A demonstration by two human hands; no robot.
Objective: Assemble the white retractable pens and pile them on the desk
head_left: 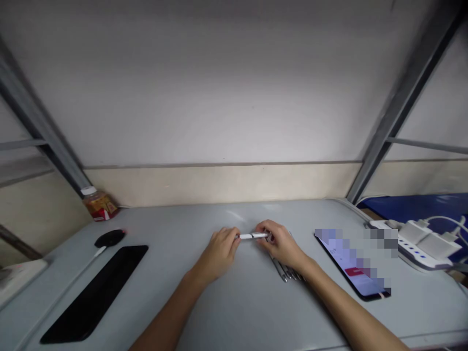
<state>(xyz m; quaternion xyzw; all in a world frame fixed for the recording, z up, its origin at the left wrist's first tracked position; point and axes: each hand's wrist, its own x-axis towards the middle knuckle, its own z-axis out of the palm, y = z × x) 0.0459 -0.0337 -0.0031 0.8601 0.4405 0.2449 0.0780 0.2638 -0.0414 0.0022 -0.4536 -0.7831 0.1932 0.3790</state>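
At the left edge of the grey tabletop lies one flat white object. Next is one long, black, round-cornered slab; farther back stand one amber bottle with a white cap and a red-and-yellow label, its writing too blurred to read, and one black oval device near a white cable's tip. At the centre, one slim white-and-silver pen lies level between both hands: the left hand pinches its left end, fingertips closed; the right hand grips its right end with curled fingers. Beneath the right hand lie several grey pens, partly hidden, uncountable. Rightward are one black-edged phone, lit, its text unreadable, and one white power strip bearing two white block chargers.
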